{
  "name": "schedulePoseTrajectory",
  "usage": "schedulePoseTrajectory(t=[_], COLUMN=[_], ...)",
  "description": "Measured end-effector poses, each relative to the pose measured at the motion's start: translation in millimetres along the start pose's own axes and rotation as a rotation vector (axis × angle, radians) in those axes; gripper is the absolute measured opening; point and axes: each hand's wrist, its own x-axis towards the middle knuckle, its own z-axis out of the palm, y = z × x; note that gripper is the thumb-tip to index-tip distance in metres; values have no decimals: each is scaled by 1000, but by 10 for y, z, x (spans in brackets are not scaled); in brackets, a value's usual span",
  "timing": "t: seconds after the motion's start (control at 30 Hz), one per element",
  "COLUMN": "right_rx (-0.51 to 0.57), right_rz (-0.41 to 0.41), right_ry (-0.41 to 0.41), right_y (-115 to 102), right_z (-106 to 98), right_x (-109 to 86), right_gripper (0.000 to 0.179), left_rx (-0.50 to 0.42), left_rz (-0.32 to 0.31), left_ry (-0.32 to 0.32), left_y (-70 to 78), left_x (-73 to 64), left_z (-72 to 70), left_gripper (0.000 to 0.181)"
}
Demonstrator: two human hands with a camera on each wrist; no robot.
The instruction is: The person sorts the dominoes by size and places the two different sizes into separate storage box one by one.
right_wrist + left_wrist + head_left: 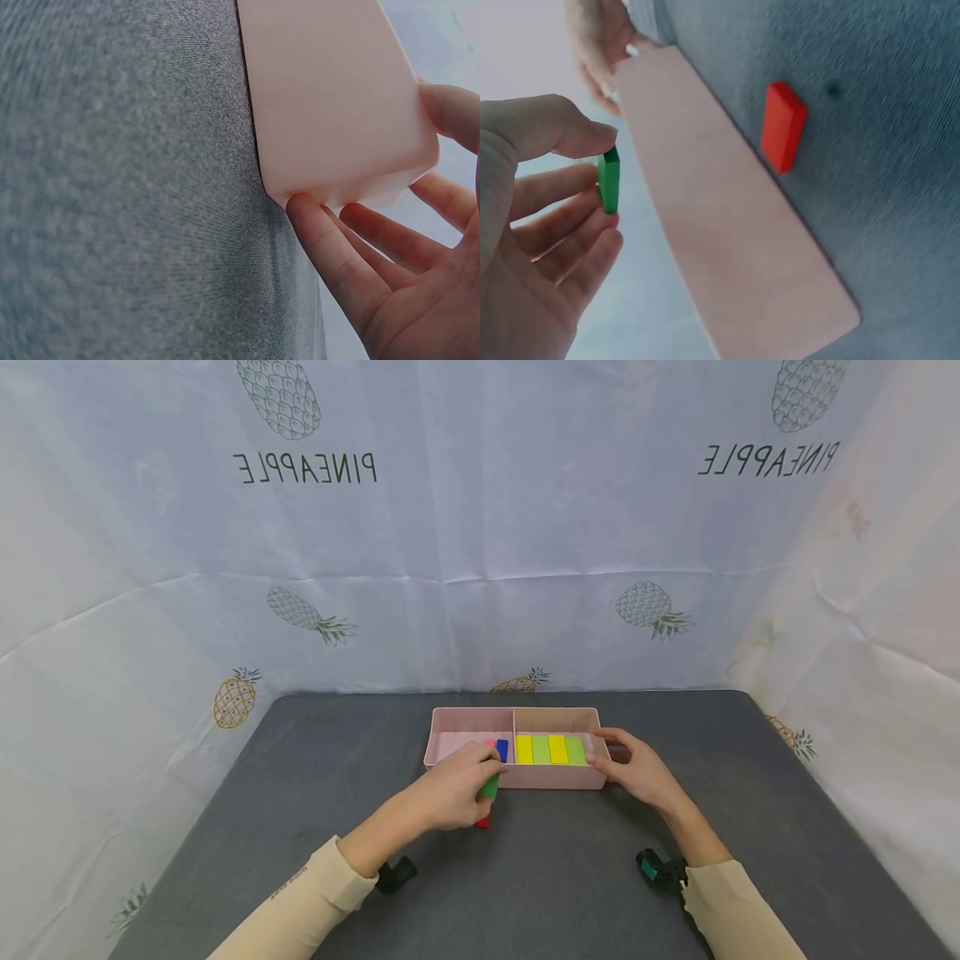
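Observation:
My left hand [448, 787] pinches a green block [609, 180] between thumb and fingertips, just in front of a pink two-compartment box [555, 777]. On the table before the box lies a red block [782, 127], partly hidden under the left hand in the head view. My right hand [636, 770] holds the box's right end, its thumb at the rim and fingertips against the end wall. A blue block [502, 749] and part of a pink block [489, 742] show in the left compartment. Yellow blocks [557, 749] and light green blocks [541, 749] alternate in the right compartment.
The box stands on a dark grey table [570, 877] toward its far edge. White curtains [480, 527] with pineapple prints hang behind and at both sides. A dark device [660, 867] is strapped at the right wrist, another [396, 875] at the left.

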Motion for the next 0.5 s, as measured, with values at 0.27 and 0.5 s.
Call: schedulePoseTrajectory(t=[0.27, 0.5], right_rx=[-3, 0], right_rz=[-8, -5], right_ry=[-6, -7], right_y=[15, 30], right_z=[-19, -16], right_x=[16, 20], right_gripper=[70, 69], left_rx=[10, -82], left_rz=[-76, -146], left_ry=[33, 21], left_y=[-73, -183], left_x=[72, 132], left_z=[-160, -197], left_gripper=[39, 42])
